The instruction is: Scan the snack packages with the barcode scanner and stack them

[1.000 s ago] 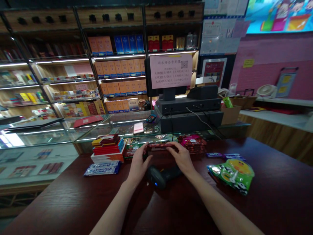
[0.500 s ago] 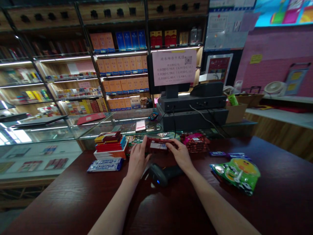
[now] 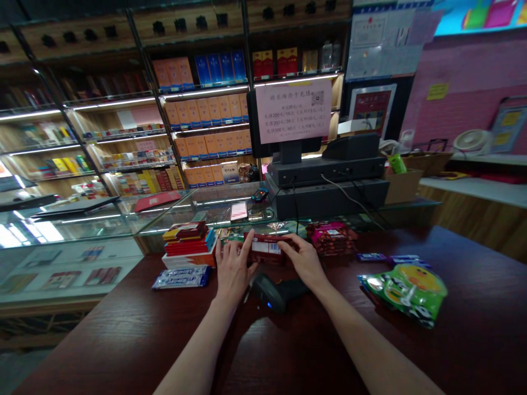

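Note:
Between my hands is a dark red packet (image 3: pixel 265 251), its side with a white label and barcode turned towards me. My left hand (image 3: pixel 233 274) has it by the left end, forefinger along the edge and thumb below. The fingers of my right hand (image 3: pixel 304 260) close on its right end. Just below lies a black barcode scanner (image 3: pixel 272 293) with a blue light, its handle running under my right wrist. A stack of red and yellow packs (image 3: pixel 189 241) stands left of my left hand, behind blue-and-white packets (image 3: pixel 181 277). Beyond my right hand are pink and brown packs (image 3: pixel 332 238).
On the right of the dark wooden counter (image 3: pixel 123 334) lie a green pouch (image 3: pixel 405 293) and small purple packets (image 3: pixel 370 257). A cash register (image 3: pixel 325 170) with a paper sign (image 3: pixel 294 112) stands at the back. A glass display case (image 3: pixel 164 219) borders the left.
The packet has tipped so that more of its labelled face shows. My left hand's fingers have spread a little at its left end. The view has shifted slightly.

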`<state>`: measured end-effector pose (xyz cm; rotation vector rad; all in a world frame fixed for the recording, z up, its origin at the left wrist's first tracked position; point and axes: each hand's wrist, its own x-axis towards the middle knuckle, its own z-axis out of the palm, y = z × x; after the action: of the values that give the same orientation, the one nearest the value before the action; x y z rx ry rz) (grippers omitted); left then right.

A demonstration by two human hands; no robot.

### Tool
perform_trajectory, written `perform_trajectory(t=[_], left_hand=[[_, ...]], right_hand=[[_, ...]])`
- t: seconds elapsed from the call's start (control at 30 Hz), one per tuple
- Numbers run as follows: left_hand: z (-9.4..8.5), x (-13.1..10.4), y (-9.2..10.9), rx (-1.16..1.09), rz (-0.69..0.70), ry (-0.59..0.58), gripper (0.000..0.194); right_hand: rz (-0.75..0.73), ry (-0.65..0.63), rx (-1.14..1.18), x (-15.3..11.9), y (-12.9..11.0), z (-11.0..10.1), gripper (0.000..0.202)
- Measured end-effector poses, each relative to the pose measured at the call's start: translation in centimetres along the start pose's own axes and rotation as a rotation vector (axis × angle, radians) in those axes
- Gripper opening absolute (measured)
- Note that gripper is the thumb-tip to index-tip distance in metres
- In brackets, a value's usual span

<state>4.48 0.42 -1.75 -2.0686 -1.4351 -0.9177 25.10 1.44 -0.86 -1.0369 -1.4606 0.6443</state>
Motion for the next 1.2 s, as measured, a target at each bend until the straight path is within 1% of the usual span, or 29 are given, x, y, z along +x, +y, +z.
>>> perform_trajectory(t=[0.1,0.2,0.33,0.5,0.67,0.8,1.0,1.2], left_hand=[[0.1,-0.2,-0.1,-0.002,-0.018,0.034,0.085],[0.2,-0.3,-0.1,-0.019,0.035,0.052,0.083],[0.3,-0.2,-0.4,-0.041,0.118,0.027,0.088],[0.2,-0.2,-0.7,-0.041,0.169,-0.015,0.085],[0.0,-0.2,-0.8,-0.070,0.168,-0.027,0.085],[0.0,-0.3,-1.0,-0.068,0.146,-0.014,0.085],[0.0,-0.5,-2.0,-0.067,0.104,0.014,0.078],[-0.4,-0.7,-2.8,-0.048,0.084,0.004,0.077]], right_hand=[[-0.001,-0.014,-0.017,-0.1,0.0,0.0,0.026],[0.001,-0.023,-0.016,0.0,0.3,0.1,0.025],[0.016,-0.034,0.012,0.1,0.7,0.1,0.025],[0.018,-0.037,-0.015,0.0,0.5,0.2,0.029],[0.021,-0.040,-0.022,0.0,0.6,0.3,0.028],[0.044,-0.054,-0.006,0.1,1.1,0.2,0.033],[0.059,-0.055,0.016,0.0,2.1,0.0,0.040],[0.073,-0.115,0.041,-0.2,2.8,-0.2,0.041]])
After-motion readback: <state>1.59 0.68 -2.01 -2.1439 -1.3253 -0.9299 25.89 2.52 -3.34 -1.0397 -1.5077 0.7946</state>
